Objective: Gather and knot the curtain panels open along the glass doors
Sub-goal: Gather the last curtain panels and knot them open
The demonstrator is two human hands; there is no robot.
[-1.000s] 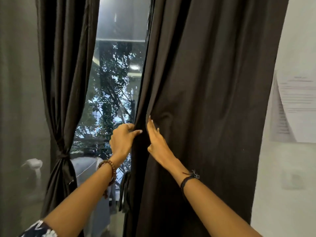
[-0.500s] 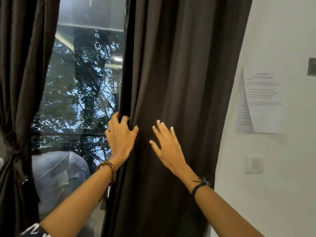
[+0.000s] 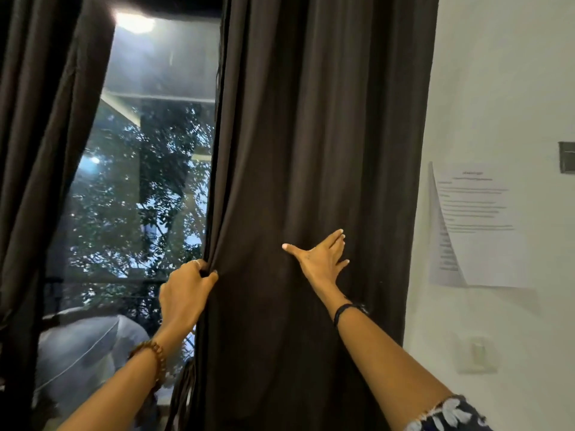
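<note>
A dark brown curtain panel point(image 3: 317, 144) hangs loose in the middle, between the glass door point(image 3: 146, 181) and the white wall. My left hand point(image 3: 185, 293) grips the panel's left edge at about waist height, fingers curled around the fabric. My right hand point(image 3: 320, 259) lies flat on the front of the same panel, fingers spread and pointing right, holding nothing. A second dark curtain panel point(image 3: 40, 144) hangs at the far left beside the glass.
The white wall point(image 3: 497, 73) meets the curtain's right edge, with a printed paper sheet point(image 3: 479, 225), a wall switch point(image 3: 476, 353) below it and a small dark plate point(image 3: 567, 157) at the right border. Trees and a white covered shape point(image 3: 84, 349) show through the glass.
My right hand has let go of the curtain's edge, opened and slid right across the fabric. My left hand now holds the left edge. The view has shifted right.
</note>
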